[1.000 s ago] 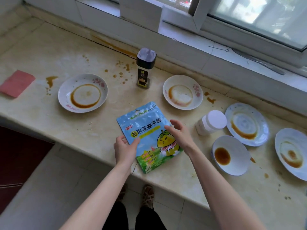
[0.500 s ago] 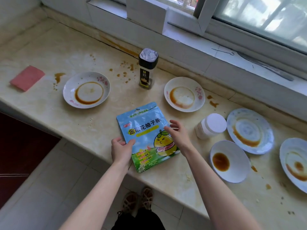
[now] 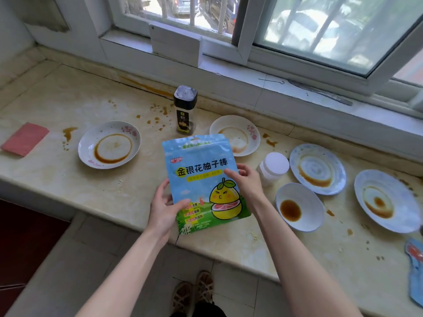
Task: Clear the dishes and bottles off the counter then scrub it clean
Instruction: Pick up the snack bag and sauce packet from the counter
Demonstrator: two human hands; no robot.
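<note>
Holds blue snack pouch (image 3: 201, 179) upright above counter (image 3: 57, 179) front edge, left hand (image 3: 163, 208) pinching lower left side, thumb on front, right hand (image 3: 248, 184) clamped on right edge. Best carried off high and level, clear of dark bottle (image 3: 185, 110) and sauce-ringed plates (image 3: 113, 146), grip kept firm on slick film. Beige stone spattered with brown drips, white jar (image 3: 273, 169) just right of pouch, pink cloth (image 3: 24, 138) far left, barred window (image 3: 320, 26) behind.

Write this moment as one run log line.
left hand: grips pouch | right hand: grips pouch | counter: five dirty plates, dark bottle, white jar, pink cloth | scrubbing: not begun
</note>
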